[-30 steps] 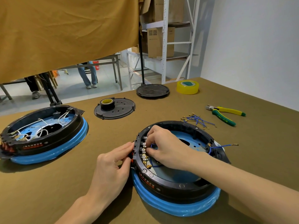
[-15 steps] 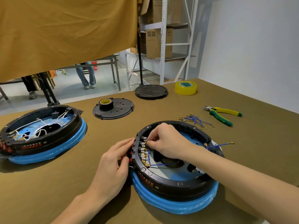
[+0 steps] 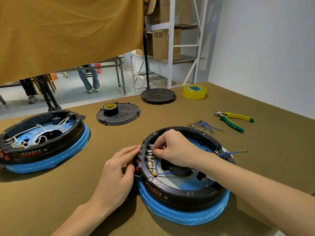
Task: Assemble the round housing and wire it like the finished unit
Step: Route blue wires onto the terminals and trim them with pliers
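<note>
Closest to me is the round housing (image 3: 183,176), a black plastic ring sitting on a glossy blue rim, flat on the olive, felt-looking surface (image 3: 51,193). Everything else I'll place off that housing. The left hand (image 3: 117,169) is at its left outer wall, fingers curled and pressing against the black terminal strip (image 3: 142,155) from outside. The right hand (image 3: 173,149) reaches over the rim into the housing, fingertips pinching something small at the row of brassy terminals (image 3: 150,159); can't make out exactly what. A thin blue wire (image 3: 172,173) runs from the lowest terminal across the pale blue floor inside, and another blue wire (image 3: 231,152) sticks out past the right edge.

Just behind the housing to the right: a loose bunch of blue wires (image 3: 204,126) with gold ends, then yellow-green pliers (image 3: 233,120). Well off to its left, the finished unit (image 3: 42,138), same shape, with white wires inside. Further back, a flat black perforated disc (image 3: 119,114) carrying a roll of black tape (image 3: 110,109), another black disc (image 3: 158,95), and a translucent yellow tape roll (image 3: 194,91).
</note>
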`<state>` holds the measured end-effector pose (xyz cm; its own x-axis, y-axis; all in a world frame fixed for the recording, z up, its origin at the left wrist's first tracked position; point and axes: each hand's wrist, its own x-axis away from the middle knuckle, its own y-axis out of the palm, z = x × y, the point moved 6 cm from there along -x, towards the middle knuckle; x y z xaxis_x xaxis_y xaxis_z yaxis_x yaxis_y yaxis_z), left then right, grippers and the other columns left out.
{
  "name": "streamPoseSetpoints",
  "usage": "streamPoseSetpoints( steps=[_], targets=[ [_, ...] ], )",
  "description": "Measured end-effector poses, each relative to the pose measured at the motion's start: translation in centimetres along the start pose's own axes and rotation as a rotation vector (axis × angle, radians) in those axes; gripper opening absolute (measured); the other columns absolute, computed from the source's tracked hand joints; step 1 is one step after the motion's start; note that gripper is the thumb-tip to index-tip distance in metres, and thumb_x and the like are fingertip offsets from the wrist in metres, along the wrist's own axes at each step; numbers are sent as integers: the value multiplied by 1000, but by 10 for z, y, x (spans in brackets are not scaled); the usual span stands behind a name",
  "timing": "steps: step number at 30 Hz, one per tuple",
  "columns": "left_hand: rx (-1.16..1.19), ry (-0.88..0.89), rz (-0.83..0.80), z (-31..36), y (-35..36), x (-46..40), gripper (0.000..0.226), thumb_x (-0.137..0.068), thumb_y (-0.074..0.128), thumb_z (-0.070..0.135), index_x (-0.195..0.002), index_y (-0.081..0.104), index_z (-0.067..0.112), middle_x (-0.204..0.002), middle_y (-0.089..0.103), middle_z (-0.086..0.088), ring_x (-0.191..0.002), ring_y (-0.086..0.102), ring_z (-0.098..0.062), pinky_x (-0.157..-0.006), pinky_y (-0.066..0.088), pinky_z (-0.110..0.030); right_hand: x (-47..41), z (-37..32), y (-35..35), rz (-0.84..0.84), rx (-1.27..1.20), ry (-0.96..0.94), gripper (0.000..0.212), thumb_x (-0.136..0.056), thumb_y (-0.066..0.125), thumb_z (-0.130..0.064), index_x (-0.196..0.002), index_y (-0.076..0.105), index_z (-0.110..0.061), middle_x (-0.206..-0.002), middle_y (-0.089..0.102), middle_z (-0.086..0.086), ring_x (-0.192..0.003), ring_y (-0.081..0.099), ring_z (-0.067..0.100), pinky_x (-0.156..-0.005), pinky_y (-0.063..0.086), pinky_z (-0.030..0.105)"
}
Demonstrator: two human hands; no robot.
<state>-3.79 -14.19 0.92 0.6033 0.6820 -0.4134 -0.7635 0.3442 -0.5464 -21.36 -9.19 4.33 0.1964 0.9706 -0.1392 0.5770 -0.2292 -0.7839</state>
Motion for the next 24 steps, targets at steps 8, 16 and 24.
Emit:
streamPoseSetpoints(
  steps=[8,16,24],
  targets=[
    [-38,27,-4,3,1,1,56,-97,52,-1,-136,55,39,-134,54,34,-131,46,10,-110,38,-21,-2,-2,3,0,14,-3,14,-94,68,-17,-87,80,-14,-63,60,-15,-55,52,-6,-52,35,9],
    [-24,11,-18,-2,2,0,55,-98,51,-1,-139,56,35,-136,54,32,-132,45,10,-111,38,-23,-2,-3,5,-17,-3,-3,16,-95,66,-13,-87,80,-10,-69,68,-5,-54,52,0,-52,35,9],
    [-48,33,-23,2,2,0,56,-99,50,1,-136,51,42,-133,50,40,-131,44,13,-106,35,-11,-3,7,0,47,2,46,12,-90,74,-19,-82,81,-16,-74,73,-6,-58,57,-2,-52,39,8]
  ],
)
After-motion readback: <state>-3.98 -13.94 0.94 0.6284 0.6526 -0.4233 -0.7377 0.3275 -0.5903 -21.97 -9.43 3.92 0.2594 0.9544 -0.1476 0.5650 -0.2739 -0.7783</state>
